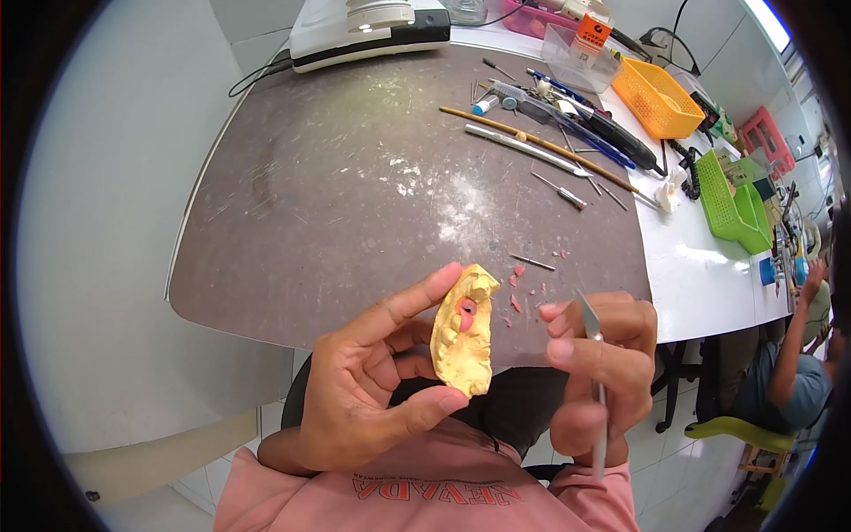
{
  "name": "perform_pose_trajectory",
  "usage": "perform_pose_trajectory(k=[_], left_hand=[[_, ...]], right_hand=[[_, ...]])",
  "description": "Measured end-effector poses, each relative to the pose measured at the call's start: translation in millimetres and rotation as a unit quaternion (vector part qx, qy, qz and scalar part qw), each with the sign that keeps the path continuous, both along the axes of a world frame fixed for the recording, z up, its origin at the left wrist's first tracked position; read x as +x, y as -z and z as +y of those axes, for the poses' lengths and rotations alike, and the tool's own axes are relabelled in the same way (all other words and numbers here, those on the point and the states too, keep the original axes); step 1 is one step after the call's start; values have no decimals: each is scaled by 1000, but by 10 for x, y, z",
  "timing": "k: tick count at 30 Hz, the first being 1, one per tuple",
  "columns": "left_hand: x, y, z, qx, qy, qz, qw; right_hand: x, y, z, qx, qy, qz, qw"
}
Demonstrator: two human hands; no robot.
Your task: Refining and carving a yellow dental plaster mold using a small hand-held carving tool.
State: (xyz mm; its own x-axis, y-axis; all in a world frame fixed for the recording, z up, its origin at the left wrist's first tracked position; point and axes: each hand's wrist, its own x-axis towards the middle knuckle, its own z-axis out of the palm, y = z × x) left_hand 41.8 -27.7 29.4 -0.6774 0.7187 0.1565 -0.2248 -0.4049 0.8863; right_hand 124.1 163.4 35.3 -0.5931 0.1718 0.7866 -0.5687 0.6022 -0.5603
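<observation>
A yellow plaster dental model (464, 355) is held between the fingertips and thumb of my left hand (372, 381), above the near edge of the bench mat. A pink insert (467, 314) with a small dark hole sits among the model's teeth. My right hand (612, 359), to the right and apart from the model, is closed around a slim metal carving knife (590, 321) with its blade pointing up. Pink shavings (515, 304) lie on the mat beyond my hands, beside a small metal bur (533, 262).
On the grey-brown mat (301, 195), several pens, brushes and a wooden stick (496, 121) lie at the far right. Yellow (658, 97) and green (734, 208) baskets stand along the right. A white device (368, 35) stands at the back. Another person (784, 377) sits at far right.
</observation>
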Motion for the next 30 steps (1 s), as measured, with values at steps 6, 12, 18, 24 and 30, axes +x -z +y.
perform_pose_trajectory(k=[6, 12, 18, 24, 30], left_hand=[[-13, -60, -69, 1, 48, -83, 995], [-25, -78, -95, 0, 52, -125, 991], [-25, -68, -54, -11, 44, -100, 994], [-29, -28, -67, -4, 47, -79, 996], [0, -38, -41, -6, 25, -76, 997]], right_hand=[[-8, -50, -33, -13, -11, -5, 1000], [-34, -66, -24, -54, -48, -35, 997], [-111, -14, 12, -53, -90, -3, 995], [-130, -17, 48, -23, -124, -37, 991], [-87, -81, -3, 16, -121, -48, 991]])
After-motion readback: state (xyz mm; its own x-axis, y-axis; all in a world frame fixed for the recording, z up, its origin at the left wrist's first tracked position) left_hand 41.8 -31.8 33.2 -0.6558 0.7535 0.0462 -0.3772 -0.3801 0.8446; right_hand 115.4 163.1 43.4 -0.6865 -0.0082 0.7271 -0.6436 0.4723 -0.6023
